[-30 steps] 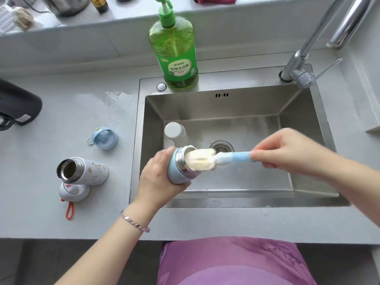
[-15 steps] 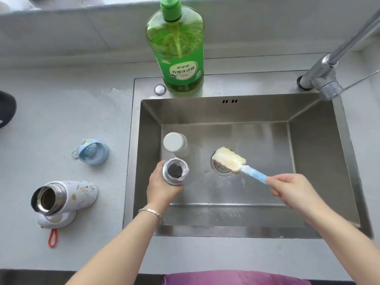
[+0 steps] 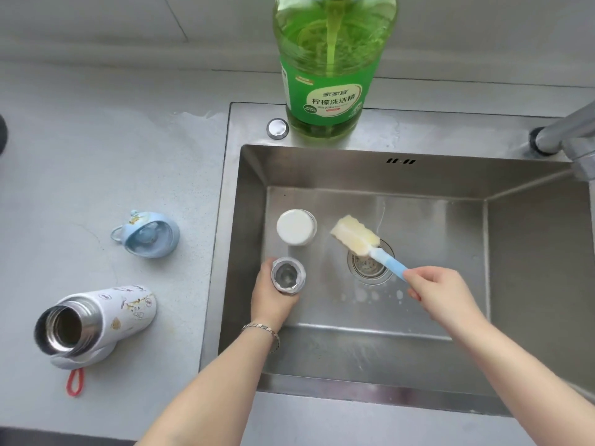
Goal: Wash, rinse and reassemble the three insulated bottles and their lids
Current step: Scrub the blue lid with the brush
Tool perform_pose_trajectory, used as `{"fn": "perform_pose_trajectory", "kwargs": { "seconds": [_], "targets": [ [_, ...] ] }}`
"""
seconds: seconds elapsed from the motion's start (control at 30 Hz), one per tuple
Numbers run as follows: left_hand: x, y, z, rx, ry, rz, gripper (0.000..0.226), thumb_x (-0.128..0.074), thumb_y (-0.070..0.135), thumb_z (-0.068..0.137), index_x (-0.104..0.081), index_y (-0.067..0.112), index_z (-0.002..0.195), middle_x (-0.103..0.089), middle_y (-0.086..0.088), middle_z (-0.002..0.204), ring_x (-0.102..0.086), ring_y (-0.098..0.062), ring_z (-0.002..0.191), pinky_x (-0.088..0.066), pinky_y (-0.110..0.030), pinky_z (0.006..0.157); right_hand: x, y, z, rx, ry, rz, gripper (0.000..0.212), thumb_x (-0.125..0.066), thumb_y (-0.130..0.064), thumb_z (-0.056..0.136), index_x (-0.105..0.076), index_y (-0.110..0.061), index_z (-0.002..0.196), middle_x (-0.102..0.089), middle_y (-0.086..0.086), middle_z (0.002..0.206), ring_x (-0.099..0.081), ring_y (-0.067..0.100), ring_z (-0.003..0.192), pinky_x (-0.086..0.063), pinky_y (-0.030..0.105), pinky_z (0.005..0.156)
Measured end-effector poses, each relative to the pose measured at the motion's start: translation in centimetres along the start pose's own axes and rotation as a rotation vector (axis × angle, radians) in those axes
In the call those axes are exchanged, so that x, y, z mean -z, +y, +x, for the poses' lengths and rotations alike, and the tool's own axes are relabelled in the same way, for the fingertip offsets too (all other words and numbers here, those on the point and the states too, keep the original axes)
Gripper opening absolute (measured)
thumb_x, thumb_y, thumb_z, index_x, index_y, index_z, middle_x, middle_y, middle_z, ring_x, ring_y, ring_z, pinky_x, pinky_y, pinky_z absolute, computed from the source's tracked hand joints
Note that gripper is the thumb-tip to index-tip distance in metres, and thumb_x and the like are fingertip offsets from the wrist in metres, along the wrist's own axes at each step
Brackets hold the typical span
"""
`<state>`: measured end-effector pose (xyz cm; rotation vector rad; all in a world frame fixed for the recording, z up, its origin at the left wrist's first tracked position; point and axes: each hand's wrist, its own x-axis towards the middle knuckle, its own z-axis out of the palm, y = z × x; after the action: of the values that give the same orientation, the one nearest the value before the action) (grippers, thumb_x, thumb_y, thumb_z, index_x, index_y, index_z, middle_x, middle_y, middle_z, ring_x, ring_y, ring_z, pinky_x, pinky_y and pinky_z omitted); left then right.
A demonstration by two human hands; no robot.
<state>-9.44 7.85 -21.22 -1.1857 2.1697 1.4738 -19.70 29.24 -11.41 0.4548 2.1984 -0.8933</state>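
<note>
Person, two arms in view. Left forearm [image 3: 209, 391] and right forearm [image 3: 521, 371]: bare from the lower edge of the view up to the wrists. Left hand [image 3: 270, 300] and right hand [image 3: 441, 294]: bare, with slim fingers; the nails are too small to make out in detail. Item worn: one bracelet [image 3: 262, 328] on the left wrist, narrow, of silver-coloured metal, made of small flat oblong links set end to end, shiny on top, sagging slightly lower on the side nearer the right arm.

Brush [image 3: 355, 235] w/drawn from bottle [image 3: 287, 274]; bottle tipped upright.
</note>
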Motion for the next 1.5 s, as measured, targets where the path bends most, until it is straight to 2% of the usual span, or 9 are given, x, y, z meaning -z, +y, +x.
{"fn": "perform_pose_trajectory", "kwargs": {
  "seconds": [0.2, 0.37, 0.53, 0.8, 0.97, 1.13, 1.27, 1.4, 1.5],
  "targets": [
    [3.6, 3.6, -4.1, -0.06, -0.095, 0.175, 0.082, -0.071, 0.009, 0.073, -0.028, 0.022, 0.142, -0.026, 0.002, 0.148, -0.033, -0.012, 0.133, -0.026, -0.012, 0.095, 1.0, -0.7, -1.9, 0.124, 0.029, 0.037, 0.024, -0.052, -0.015, 0.09, -0.065, -0.003, 0.074, -0.046, 0.001, 0.055, -0.032, 0.014, 0.048, -0.027, 0.026, 0.051],
    [10.6, 8.3, -4.8, -0.56, 0.549, 0.465, 0.05, -0.056, 0.019, 0.079, -0.05, 0.009, 0.128, -0.045, -0.011, 0.139, -0.042, -0.027, 0.126, -0.034, -0.035, 0.104, 1.9, -2.0, -4.2, 0.293, 0.031, 0.07, 0.021, -0.054, -0.016, 0.089, -0.065, -0.012, 0.072, -0.045, -0.001, 0.055, -0.034, 0.004, 0.037, -0.029, 0.016, 0.042],
    [13.7, 8.9, 0.1, 0.169, 0.577, 0.184, 0.089, -0.066, 0.028, 0.08, -0.01, 0.008, 0.145, -0.006, -0.022, 0.149, -0.014, -0.041, 0.135, -0.023, -0.042, 0.111, 1.5, -2.6, -6.2, 0.363, -0.014, 0.087, 0.021, -0.055, -0.015, 0.089, -0.067, -0.013, 0.073, -0.045, -0.002, 0.053, -0.034, 0.003, 0.036, -0.026, 0.01, 0.037],
    [13.8, 6.7, 1.5, 0.191, 0.719, 0.092, 0.07, -0.067, 0.021, 0.078, -0.03, 0.012, 0.137, -0.033, -0.011, 0.14, -0.037, -0.039, 0.117, -0.041, -0.043, 0.084, 1.6, -0.6, -8.3, 0.345, -0.038, 0.111, 0.02, -0.056, -0.016, 0.089, -0.067, -0.013, 0.073, -0.044, -0.007, 0.047, -0.035, 0.002, 0.035, -0.026, 0.009, 0.038],
    [12.4, 8.2, -2.0, -0.084, 0.64, 0.016, 0.065, -0.074, 0.017, 0.071, -0.041, 0.012, 0.127, -0.043, -0.007, 0.129, -0.047, -0.03, 0.11, -0.038, -0.029, 0.081, 2.4, -0.3, -9.2, 0.354, -0.079, 0.165, 0.016, -0.049, -0.014, 0.094, -0.064, -0.016, 0.087, -0.046, -0.004, 0.052, -0.035, 0.001, 0.038, -0.028, 0.009, 0.04],
    [10.3, 11.0, -9.3, -0.114, 0.146, -0.496, 0.069, -0.081, 0.008, 0.062, -0.041, 0.025, 0.115, -0.05, 0.001, 0.116, -0.056, -0.016, 0.099, -0.054, -0.035, 0.074, 4.4, -0.1, -11.2, 0.326, -0.26, 0.229, 0.013, -0.035, 0.0, 0.096, -0.047, -0.005, 0.096, -0.062, 0.004, 0.066, -0.044, 0.003, 0.044, -0.038, 0.011, 0.049],
    [8.2, 11.7, -13.8, -0.147, -0.1, -0.472, 0.075, -0.079, 0.028, 0.036, -0.049, 0.028, 0.106, -0.061, 0.002, 0.109, -0.061, -0.014, 0.098, -0.052, -0.034, 0.085, 6.1, 1.2, -12.8, 0.398, -0.195, 0.08, 0.018, -0.035, 0.0, 0.093, -0.045, -0.014, 0.1, -0.064, -0.001, 0.074, -0.04, 0.004, 0.048, -0.036, 0.022, 0.055],
    [5.8, 12.2, -15.9, -0.208, -0.076, -0.346, 0.066, -0.08, 0.024, 0.043, -0.052, 0.029, 0.103, -0.063, 0.009, 0.104, -0.061, -0.001, 0.092, -0.049, -0.017, 0.076, 7.1, 2.7, -15.7, 0.615, -0.055, -0.057, 0.04, -0.042, -0.018, 0.095, -0.043, -0.054, 0.113, -0.042, -0.006, 0.054, -0.032, 0.008, 0.046, -0.027, 0.02, 0.049],
    [4.4, 12.5, -17.1, -0.263, -0.042, -0.283, 0.073, -0.084, 0.034, 0.035, -0.054, 0.031, 0.102, -0.064, 0.01, 0.102, -0.063, -0.008, 0.095, -0.052, -0.026, 0.083, 6.0, 3.5, -17.8, 0.746, -0.081, -0.158, 0.044, -0.044, -0.021, 0.096, -0.039, -0.054, 0.124, -0.049, -0.013, 0.053, -0.039, 0.009, 0.05, -0.026, 0.019, 0.049]
  ]
}}
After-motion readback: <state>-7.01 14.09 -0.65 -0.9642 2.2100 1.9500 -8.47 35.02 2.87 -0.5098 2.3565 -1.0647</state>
